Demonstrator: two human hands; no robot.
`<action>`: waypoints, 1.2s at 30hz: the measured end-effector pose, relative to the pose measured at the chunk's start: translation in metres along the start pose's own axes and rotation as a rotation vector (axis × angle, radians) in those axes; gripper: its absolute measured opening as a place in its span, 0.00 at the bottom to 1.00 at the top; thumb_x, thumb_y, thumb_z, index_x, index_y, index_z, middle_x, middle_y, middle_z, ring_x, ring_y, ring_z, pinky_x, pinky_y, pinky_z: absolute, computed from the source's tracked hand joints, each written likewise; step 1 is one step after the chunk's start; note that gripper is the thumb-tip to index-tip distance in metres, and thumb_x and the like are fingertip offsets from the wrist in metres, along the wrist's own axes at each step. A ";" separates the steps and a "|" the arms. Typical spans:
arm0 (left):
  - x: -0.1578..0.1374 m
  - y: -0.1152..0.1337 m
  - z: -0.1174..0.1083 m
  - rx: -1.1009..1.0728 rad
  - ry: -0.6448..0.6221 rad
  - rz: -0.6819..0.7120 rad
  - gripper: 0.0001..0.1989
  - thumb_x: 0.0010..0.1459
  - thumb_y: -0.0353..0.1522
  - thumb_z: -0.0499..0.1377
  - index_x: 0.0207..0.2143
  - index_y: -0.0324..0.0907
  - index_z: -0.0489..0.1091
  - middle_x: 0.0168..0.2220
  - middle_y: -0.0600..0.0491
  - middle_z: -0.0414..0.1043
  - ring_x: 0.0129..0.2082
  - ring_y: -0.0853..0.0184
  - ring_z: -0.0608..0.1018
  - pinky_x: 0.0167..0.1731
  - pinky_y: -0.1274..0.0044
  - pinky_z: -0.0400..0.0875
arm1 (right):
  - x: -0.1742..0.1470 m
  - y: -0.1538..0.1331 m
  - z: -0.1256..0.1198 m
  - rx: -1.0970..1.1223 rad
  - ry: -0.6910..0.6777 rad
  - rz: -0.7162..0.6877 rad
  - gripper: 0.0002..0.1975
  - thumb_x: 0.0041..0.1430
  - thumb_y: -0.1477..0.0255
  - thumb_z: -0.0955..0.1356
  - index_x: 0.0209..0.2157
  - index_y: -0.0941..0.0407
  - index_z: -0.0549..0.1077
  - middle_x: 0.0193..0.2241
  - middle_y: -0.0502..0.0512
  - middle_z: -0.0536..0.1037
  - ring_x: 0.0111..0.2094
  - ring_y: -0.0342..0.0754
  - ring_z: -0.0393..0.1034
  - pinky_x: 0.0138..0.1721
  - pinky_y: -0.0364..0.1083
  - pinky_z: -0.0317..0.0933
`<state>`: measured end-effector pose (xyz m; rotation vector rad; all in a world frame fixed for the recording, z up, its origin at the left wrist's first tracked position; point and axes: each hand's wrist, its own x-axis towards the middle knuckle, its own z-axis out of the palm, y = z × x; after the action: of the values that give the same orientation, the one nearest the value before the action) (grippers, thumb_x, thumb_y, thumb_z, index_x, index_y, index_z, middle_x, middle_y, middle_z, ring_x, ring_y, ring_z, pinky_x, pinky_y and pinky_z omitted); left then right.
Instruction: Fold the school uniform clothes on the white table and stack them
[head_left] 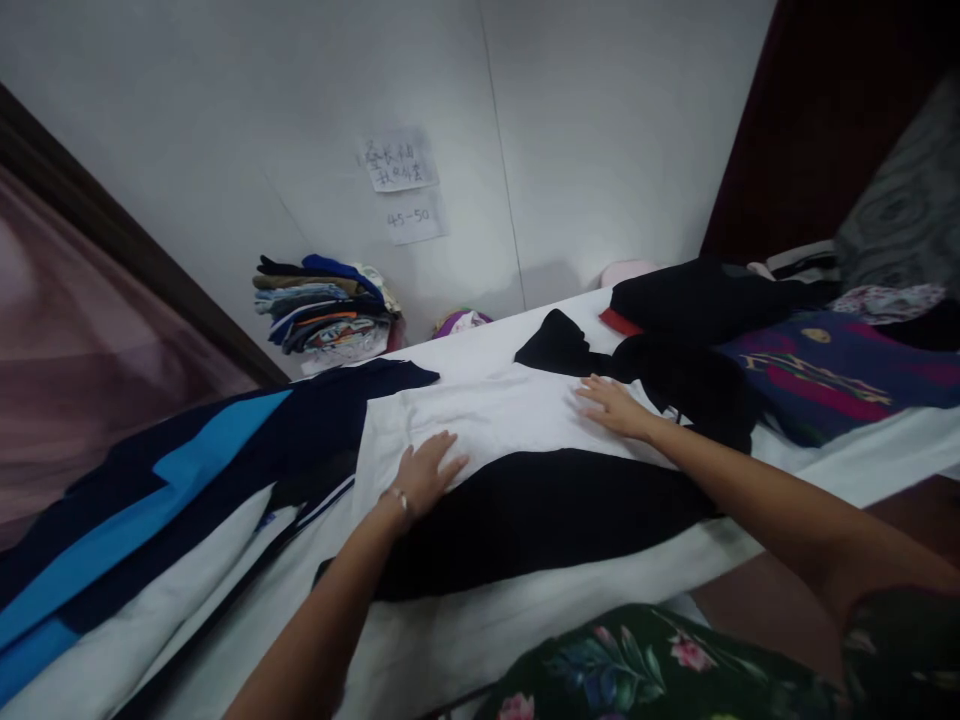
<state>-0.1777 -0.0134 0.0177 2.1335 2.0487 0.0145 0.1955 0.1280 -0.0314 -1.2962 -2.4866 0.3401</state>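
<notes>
Shirt (517, 410) | spread on the table (435, 640) | left hand (424, 472), right hand (615, 408) open, palms down over its white body, gripping nothing | apparently smoothing: press lightly, sweep outward, keep the near black sleeve (525, 520) from bunching

On the wall (615, 130) ahead of you, the upper sheet (402, 160) has two handwritten Chinese lines: you can read 长袖 in the first and 外套 ending the second. The lower sheet (416, 217) gives you 45-50. Lettering on the purple top (840, 370) is too blurred.
</notes>
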 end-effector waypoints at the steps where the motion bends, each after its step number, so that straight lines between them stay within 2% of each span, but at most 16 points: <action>1: -0.018 0.011 0.006 0.012 0.063 0.074 0.29 0.63 0.48 0.45 0.63 0.47 0.56 0.66 0.48 0.53 0.65 0.58 0.55 0.62 0.56 0.46 | -0.011 0.012 -0.009 -0.038 0.094 0.006 0.26 0.62 0.57 0.59 0.57 0.54 0.68 0.63 0.60 0.59 0.65 0.58 0.46 0.62 0.63 0.40; 4: -0.064 0.031 0.041 0.075 0.189 0.246 0.30 0.61 0.49 0.49 0.63 0.50 0.55 0.66 0.49 0.50 0.66 0.56 0.53 0.62 0.54 0.42 | -0.043 0.059 -0.046 -0.148 0.386 0.113 0.21 0.61 0.62 0.60 0.51 0.55 0.73 0.59 0.62 0.65 0.63 0.60 0.52 0.59 0.66 0.46; 7: -0.077 0.032 0.077 0.105 0.183 0.231 0.31 0.61 0.47 0.51 0.63 0.47 0.57 0.65 0.46 0.54 0.65 0.54 0.57 0.61 0.53 0.48 | -0.067 0.108 -0.080 -0.198 0.583 0.277 0.23 0.59 0.63 0.61 0.49 0.60 0.73 0.55 0.67 0.69 0.59 0.61 0.59 0.57 0.61 0.54; 10: -0.069 0.025 0.092 0.100 0.166 0.190 0.30 0.61 0.46 0.51 0.63 0.46 0.56 0.65 0.46 0.53 0.65 0.56 0.57 0.61 0.55 0.50 | -0.082 0.139 -0.090 -0.172 0.545 0.436 0.26 0.57 0.62 0.61 0.52 0.62 0.71 0.50 0.68 0.73 0.53 0.60 0.67 0.53 0.58 0.61; 13: -0.063 0.022 0.088 0.061 0.141 0.195 0.29 0.62 0.44 0.51 0.64 0.46 0.55 0.66 0.47 0.52 0.65 0.57 0.55 0.61 0.55 0.48 | -0.090 0.147 -0.077 -0.200 0.385 0.443 0.26 0.54 0.62 0.62 0.52 0.59 0.71 0.46 0.63 0.77 0.49 0.61 0.69 0.51 0.59 0.61; 14: -0.064 0.022 0.083 0.042 0.130 0.199 0.29 0.62 0.44 0.51 0.63 0.46 0.56 0.65 0.47 0.53 0.65 0.57 0.56 0.61 0.55 0.49 | -0.092 0.144 -0.072 -0.225 0.378 0.433 0.25 0.54 0.63 0.63 0.52 0.58 0.71 0.46 0.63 0.77 0.50 0.61 0.69 0.52 0.61 0.60; 16: -0.068 0.024 0.074 0.002 0.138 0.176 0.27 0.62 0.43 0.51 0.62 0.47 0.58 0.65 0.47 0.55 0.65 0.58 0.56 0.61 0.56 0.50 | -0.095 0.128 -0.065 -0.258 0.458 0.414 0.25 0.55 0.63 0.62 0.52 0.59 0.70 0.50 0.65 0.74 0.54 0.64 0.65 0.54 0.64 0.57; 18: -0.075 0.026 0.063 -0.018 0.190 0.097 0.25 0.63 0.41 0.51 0.61 0.46 0.60 0.64 0.47 0.56 0.65 0.57 0.56 0.61 0.55 0.49 | -0.099 0.098 -0.062 -0.220 0.560 0.346 0.26 0.58 0.62 0.62 0.54 0.60 0.68 0.55 0.66 0.69 0.58 0.64 0.60 0.55 0.65 0.56; 19: -0.079 0.027 0.058 -0.015 0.225 0.035 0.25 0.63 0.41 0.51 0.60 0.46 0.61 0.64 0.46 0.57 0.65 0.56 0.56 0.61 0.54 0.48 | -0.101 0.078 -0.061 -0.167 0.566 0.266 0.26 0.59 0.61 0.62 0.55 0.59 0.67 0.57 0.65 0.67 0.59 0.63 0.58 0.56 0.63 0.56; 20: -0.083 0.026 0.054 -0.003 0.260 -0.035 0.24 0.63 0.40 0.51 0.60 0.45 0.62 0.64 0.46 0.58 0.65 0.55 0.56 0.61 0.53 0.47 | -0.105 0.057 -0.060 -0.090 0.530 0.156 0.25 0.60 0.61 0.62 0.56 0.57 0.67 0.57 0.63 0.68 0.59 0.61 0.59 0.56 0.60 0.58; 23: -0.099 0.017 0.048 0.049 0.334 -0.277 0.22 0.62 0.38 0.53 0.58 0.43 0.64 0.63 0.45 0.59 0.65 0.53 0.56 0.61 0.51 0.45 | -0.120 -0.006 -0.046 0.161 0.286 -0.117 0.20 0.63 0.63 0.61 0.56 0.50 0.67 0.55 0.56 0.70 0.57 0.54 0.64 0.55 0.54 0.62; 26: -0.117 0.002 0.050 0.039 0.376 -0.496 0.22 0.61 0.39 0.54 0.57 0.43 0.65 0.61 0.44 0.62 0.63 0.52 0.59 0.60 0.52 0.49 | -0.136 -0.044 -0.016 0.199 0.091 -0.315 0.22 0.64 0.63 0.62 0.59 0.49 0.64 0.60 0.54 0.65 0.61 0.53 0.58 0.59 0.56 0.57; 28: -0.128 -0.006 0.051 -0.003 0.406 -0.571 0.24 0.60 0.42 0.55 0.56 0.42 0.66 0.59 0.43 0.65 0.61 0.53 0.62 0.59 0.56 0.53 | -0.142 -0.049 0.009 0.131 0.024 -0.363 0.24 0.63 0.61 0.62 0.59 0.49 0.64 0.61 0.55 0.63 0.62 0.56 0.55 0.60 0.60 0.54; 31: -0.136 -0.012 0.051 -0.089 0.441 -0.586 0.24 0.59 0.44 0.56 0.53 0.40 0.68 0.54 0.44 0.70 0.56 0.57 0.68 0.56 0.65 0.60 | -0.143 -0.042 0.038 0.022 0.014 -0.353 0.25 0.62 0.57 0.62 0.59 0.49 0.65 0.61 0.57 0.63 0.62 0.59 0.54 0.59 0.65 0.52; 33: -0.137 -0.012 0.049 -0.135 0.433 -0.602 0.23 0.59 0.45 0.56 0.51 0.40 0.69 0.49 0.45 0.73 0.52 0.58 0.71 0.53 0.68 0.63 | -0.142 -0.037 0.045 0.008 0.028 -0.359 0.26 0.62 0.56 0.61 0.59 0.49 0.65 0.61 0.57 0.63 0.62 0.59 0.55 0.59 0.65 0.52; 36: -0.134 -0.011 0.045 -0.130 0.376 -0.679 0.25 0.57 0.47 0.57 0.50 0.41 0.70 0.45 0.46 0.74 0.48 0.57 0.73 0.49 0.68 0.65 | -0.141 -0.034 0.040 0.070 0.090 -0.342 0.25 0.63 0.57 0.61 0.58 0.50 0.65 0.61 0.56 0.63 0.61 0.58 0.57 0.59 0.62 0.54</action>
<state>-0.1888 -0.1517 -0.0124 1.3420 2.7894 0.4676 0.2313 -0.0103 -0.0798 -0.8196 -2.5337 0.2756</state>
